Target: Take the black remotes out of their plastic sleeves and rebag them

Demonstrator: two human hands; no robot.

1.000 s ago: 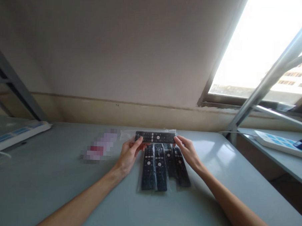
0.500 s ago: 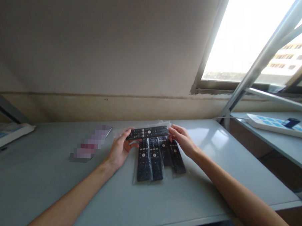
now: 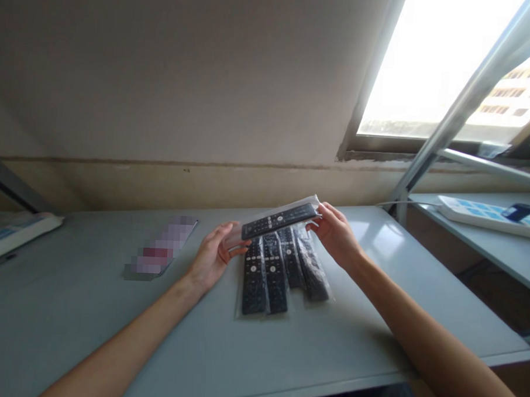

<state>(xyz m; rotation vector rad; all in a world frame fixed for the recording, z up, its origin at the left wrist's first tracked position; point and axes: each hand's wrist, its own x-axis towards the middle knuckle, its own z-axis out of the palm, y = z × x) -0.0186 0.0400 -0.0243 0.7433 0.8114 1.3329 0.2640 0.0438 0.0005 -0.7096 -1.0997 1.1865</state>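
Between my two hands a black remote control (image 3: 279, 219) in a clear plastic sleeve (image 3: 233, 237) is held above the desk, its right end tilted up. My left hand (image 3: 214, 252) pinches the sleeve's left end, with the other fingers curled below. At the right end, my right hand (image 3: 334, 228) grips the plastic between thumb and fingers. Under the held one, several more bagged remotes lie side by side: a black remote (image 3: 255, 280) at the left, another (image 3: 274, 281) beside it, and a slanted one (image 3: 314, 274) at the right under wrinkled, shiny plastic.
A blurred-out flat item (image 3: 161, 249) lies on the grey desk (image 3: 188, 347) to the left. White boxes with blue patterns stand at the far left (image 3: 21, 235) and on the right-hand shelf (image 3: 479, 216). A metal post (image 3: 444, 112) rises before the window at the right.
The held remote has risen at its right end and shifted right, and my right hand has moved up and right with it. Its plastic sleeve now stretches out more plainly at both ends.
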